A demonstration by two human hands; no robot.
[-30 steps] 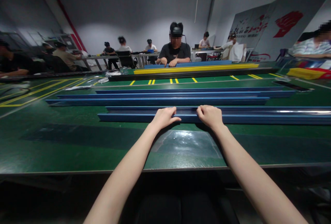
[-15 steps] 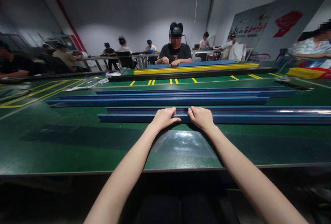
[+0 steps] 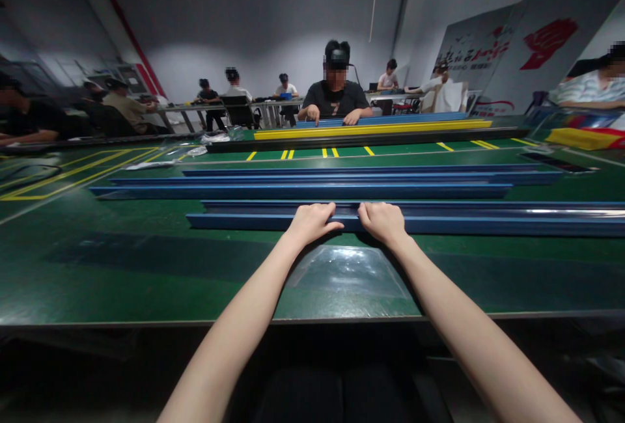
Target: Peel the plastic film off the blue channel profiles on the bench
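Observation:
A long blue channel strip (image 3: 488, 224) lies crosswise on the green table in front of me, its trough facing up. My left hand (image 3: 312, 222) is closed over it, fingers curled into the trough and thumb along the near wall. A short gap to the right, my right hand (image 3: 383, 221) grips the same strip with its fingers bent over the near wall. Both fingertips are partly hidden inside the trough. Just beyond lie more blue channel strips (image 3: 303, 191), roughly parallel and apart from my hands.
A clear plastic sheet (image 3: 346, 273) lies on the green table (image 3: 146, 286) between my forearms. Farther back are a black strip (image 3: 390, 139) and a yellow strip (image 3: 371, 130). Across the table a co-worker (image 3: 336, 94) has both hands at another blue strip (image 3: 390, 121).
My hands keep the same hold on the strip; the whole view has shifted slightly. The co-worker's hands have moved apart, and their blue strip has slid to the right.

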